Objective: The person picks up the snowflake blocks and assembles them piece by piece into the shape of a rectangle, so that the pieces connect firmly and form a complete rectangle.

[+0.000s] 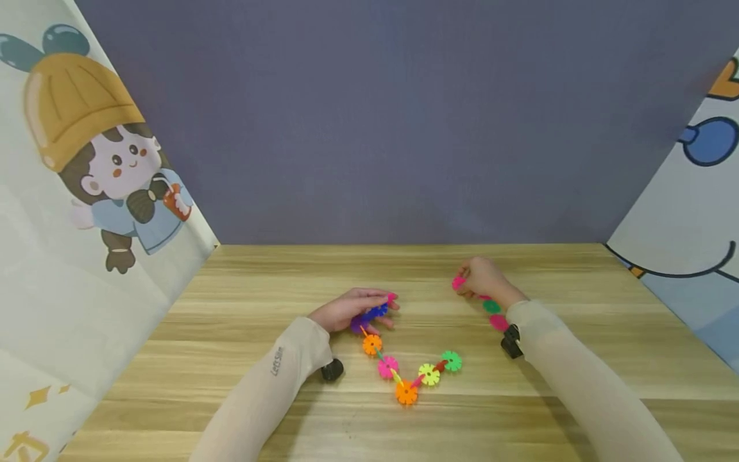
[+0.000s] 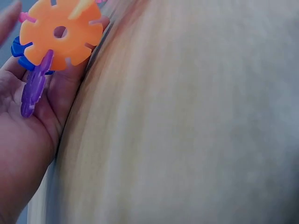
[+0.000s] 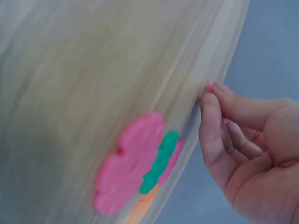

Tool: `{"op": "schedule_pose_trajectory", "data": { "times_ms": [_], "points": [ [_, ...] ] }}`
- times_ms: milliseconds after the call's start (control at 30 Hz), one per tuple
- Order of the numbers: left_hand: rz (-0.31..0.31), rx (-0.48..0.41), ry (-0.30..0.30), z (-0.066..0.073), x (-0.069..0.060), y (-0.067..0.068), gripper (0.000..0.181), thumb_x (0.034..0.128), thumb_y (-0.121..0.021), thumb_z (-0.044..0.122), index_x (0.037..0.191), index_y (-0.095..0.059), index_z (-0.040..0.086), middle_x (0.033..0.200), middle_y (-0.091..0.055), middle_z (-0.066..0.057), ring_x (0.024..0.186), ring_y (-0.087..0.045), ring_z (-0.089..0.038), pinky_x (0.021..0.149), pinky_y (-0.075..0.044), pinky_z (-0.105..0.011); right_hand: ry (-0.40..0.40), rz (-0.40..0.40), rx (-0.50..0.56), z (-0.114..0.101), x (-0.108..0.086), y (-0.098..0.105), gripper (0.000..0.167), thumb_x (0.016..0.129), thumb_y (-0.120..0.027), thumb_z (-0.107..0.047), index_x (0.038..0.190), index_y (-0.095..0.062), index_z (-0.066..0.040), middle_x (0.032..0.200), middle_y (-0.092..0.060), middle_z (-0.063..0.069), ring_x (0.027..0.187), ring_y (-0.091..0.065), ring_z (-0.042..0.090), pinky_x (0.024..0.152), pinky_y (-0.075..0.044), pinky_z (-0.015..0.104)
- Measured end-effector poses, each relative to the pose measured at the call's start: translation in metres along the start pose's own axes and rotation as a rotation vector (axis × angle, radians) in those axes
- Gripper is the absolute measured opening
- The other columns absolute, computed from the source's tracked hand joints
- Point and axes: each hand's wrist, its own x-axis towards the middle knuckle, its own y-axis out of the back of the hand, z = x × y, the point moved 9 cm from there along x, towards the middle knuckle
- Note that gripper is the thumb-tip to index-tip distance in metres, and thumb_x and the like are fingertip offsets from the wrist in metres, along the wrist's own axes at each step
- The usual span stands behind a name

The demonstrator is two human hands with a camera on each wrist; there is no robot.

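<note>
nearby, green disc [image 1: 491, 306]; right fingers [image 3: 211, 128] tight on pink disc [image 1: 458, 283], left fingers [image 1: 369, 300] around chain [image 1: 383, 367]

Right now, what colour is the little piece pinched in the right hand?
Bright pink. The piece shows best in the head view.

Two hands: left hand [image 1: 349, 306], right hand [image 1: 485, 279]; five face-on discs [image 1: 407, 398] between
Two orange discs [image 1: 372, 350]; one pink disc [image 1: 388, 373]; one yellow disc [image 1: 429, 380]; one green disc [image 1: 453, 367]; two pink pieces [image 1: 458, 283] at fingertips
</note>
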Motion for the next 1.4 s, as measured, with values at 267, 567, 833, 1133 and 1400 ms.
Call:
{"op": "schedule_pose_trajectory", "data": {
  "times_ms": [267,567,833,1133,1400],
  "points": [
    [-0.002,0.000,-0.016,0.001,-0.001,0.001,0.044,0.1089,-0.043,0.021,0.140,-0.048,-0.010,0.132,-0.060,-0.021,0.095,-0.071,-0.021,0.071,-0.062,-0.032,0.026,-0.055,0.126,-0.023,-0.001,-0.018,0.014,0.089,-0.064,0.008,0.101,-0.064,0.015,0.072,-0.070,0.016,0.057,-0.069,0.024,0.054,-0.060,0.033],
    [0.030,0.034,0.029,0.000,-0.003,0.004,0.042,0.1076,-0.047,0.022,0.139,-0.052,-0.006,0.128,-0.063,-0.016,0.090,-0.071,-0.018,0.071,-0.062,-0.032,0.042,-0.107,0.250,-0.045,-0.007,-0.035,0.017,0.090,-0.058,0.010,0.105,-0.062,0.018,0.070,-0.069,0.018,0.054,-0.068,0.020,0.052,-0.060,0.033],
    [0.046,0.012,0.054,-0.002,-0.006,0.007,0.041,0.1071,-0.048,0.019,0.138,-0.053,-0.007,0.126,-0.065,-0.017,0.089,-0.071,-0.018,0.071,-0.062,-0.033,0.035,-0.156,0.395,-0.068,-0.009,-0.052,0.021,0.094,-0.057,0.008,0.112,-0.059,0.019,0.073,-0.069,0.017,0.056,-0.065,0.016,0.057,-0.061,0.036],
    [0.050,0.004,0.067,-0.006,-0.009,0.006,0.039,0.1071,-0.047,0.016,0.136,-0.054,-0.008,0.122,-0.067,-0.018,0.088,-0.072,-0.018,0.070,-0.062,-0.032,0.047,-0.173,0.424,-0.085,-0.009,-0.066,0.021,0.096,-0.059,0.004,0.113,-0.061,0.016,0.072,-0.068,0.018,0.055,-0.065,0.017,0.056,-0.061,0.036],
    [0.027,0.044,0.046,-0.004,-0.009,0.004,0.040,0.1076,-0.045,0.013,0.141,-0.049,-0.008,0.121,-0.067,-0.017,0.087,-0.071,-0.015,0.071,-0.061,-0.031,0.074,-0.195,0.428,-0.096,-0.011,-0.073,0.019,0.094,-0.060,0.006,0.110,-0.062,0.017,0.068,-0.066,0.016,0.051,-0.062,0.016,0.055,-0.061,0.038]
  ]
}}
